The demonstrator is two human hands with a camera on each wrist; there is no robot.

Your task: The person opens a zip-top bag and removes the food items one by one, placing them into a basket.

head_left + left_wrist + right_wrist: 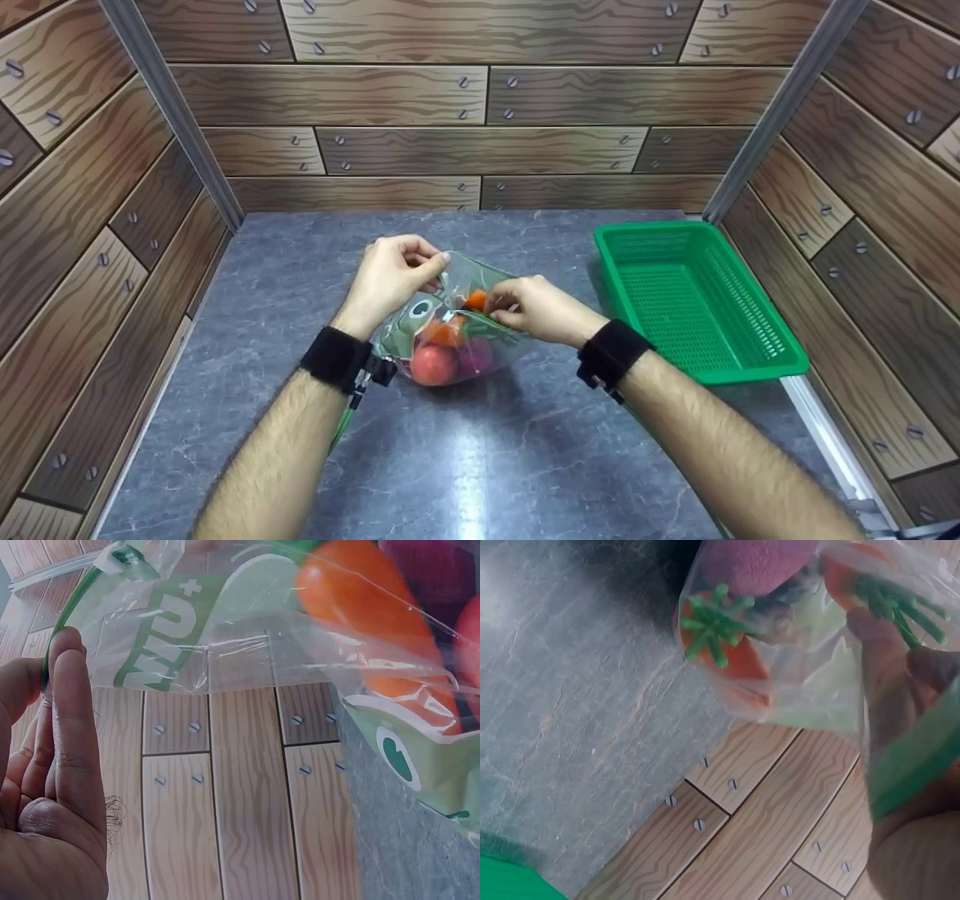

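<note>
A clear zip bag (517, 360) with green edging and a green printed panel (169, 630) sits on the table, its mouth spread. My left hand (394, 277) pinches the bag's edge between thumb and fingers. Inside are an orange toy carrot (375, 615), a red round fruit (433, 365) and a purple-pink round piece (475, 356). At the bag's mouth, my right hand (536, 304) reaches in past the green strip. Its fingers pinch the green top (900, 607) of a second carrot (477, 301). Plastic partly blurs this grip.
A green perforated basket (615, 292) stands on the right of the grey marbled table (285, 255). Wood-patterned walls (390, 94) enclose the back and both sides. Black straps (337, 360) with small cameras circle both wrists.
</note>
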